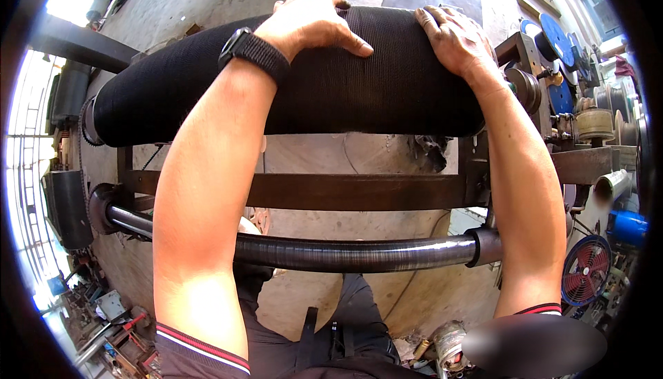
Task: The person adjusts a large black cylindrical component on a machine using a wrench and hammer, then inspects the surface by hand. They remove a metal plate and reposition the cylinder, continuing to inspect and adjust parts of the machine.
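Note:
A large black roll [228, 82] with a finely ribbed, mesh-like surface lies crosswise in a dark frame. My left hand [311, 23] rests on its upper side left of the roll's right half, thumb stretched out and fingers reaching over the far side. My right hand [459, 41] lies flat near the roll's right end, its darkened fingertips bending over the far edge. Both hands are open and grip nothing; some left fingertips are hidden behind the curve. A black watch [238, 44] with a woven band sits on my left wrist.
Nearer me runs a shiny dark bar [359, 255] between two end mounts, with a brown frame beam [359, 191] beyond it. At the right are blue spools [556, 41], a shaft hub [525, 89] and a red fan [585, 270]. Tools and scrap [124, 337] clutter the lower left.

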`<state>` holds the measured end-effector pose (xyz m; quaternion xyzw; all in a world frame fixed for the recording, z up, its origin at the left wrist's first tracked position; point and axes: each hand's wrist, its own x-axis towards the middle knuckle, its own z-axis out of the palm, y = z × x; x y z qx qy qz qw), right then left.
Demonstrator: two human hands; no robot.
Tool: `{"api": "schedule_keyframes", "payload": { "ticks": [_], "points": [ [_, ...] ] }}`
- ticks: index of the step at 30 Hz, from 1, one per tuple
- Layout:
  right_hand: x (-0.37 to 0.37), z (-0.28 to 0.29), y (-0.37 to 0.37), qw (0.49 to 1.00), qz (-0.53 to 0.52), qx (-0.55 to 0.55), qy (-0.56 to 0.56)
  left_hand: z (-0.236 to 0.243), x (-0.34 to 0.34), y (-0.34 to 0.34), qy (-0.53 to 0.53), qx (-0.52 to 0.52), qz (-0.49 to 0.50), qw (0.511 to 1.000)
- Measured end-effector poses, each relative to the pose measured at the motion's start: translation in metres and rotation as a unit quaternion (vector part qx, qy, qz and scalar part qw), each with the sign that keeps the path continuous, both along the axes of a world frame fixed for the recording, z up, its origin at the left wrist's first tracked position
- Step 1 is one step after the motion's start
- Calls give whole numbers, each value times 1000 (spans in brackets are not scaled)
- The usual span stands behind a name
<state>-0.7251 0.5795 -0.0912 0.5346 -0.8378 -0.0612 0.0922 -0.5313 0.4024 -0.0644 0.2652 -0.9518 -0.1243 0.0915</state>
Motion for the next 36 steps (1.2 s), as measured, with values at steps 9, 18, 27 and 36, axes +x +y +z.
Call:
{"api": "schedule_keyframes", "payload": {
  "ticks": [9, 18, 27, 36],
  "points": [
    [3, 1, 0, 1000, 19, -19, -4, 12, -19, -28, -52, 187, 5, 981],
    [5, 3, -2, 1000, 27, -6, 1, 7, -20, -34, -35, 212, 3, 977],
    [-9, -10, 1, 998, 48, -5, 34, -15, 43, -6, 269, -180, -42, 945],
    [-5, -6, 2, 997, 50, -3, 64, -81, 129, 93, 61, -182, -103, 976]
  ]
}}
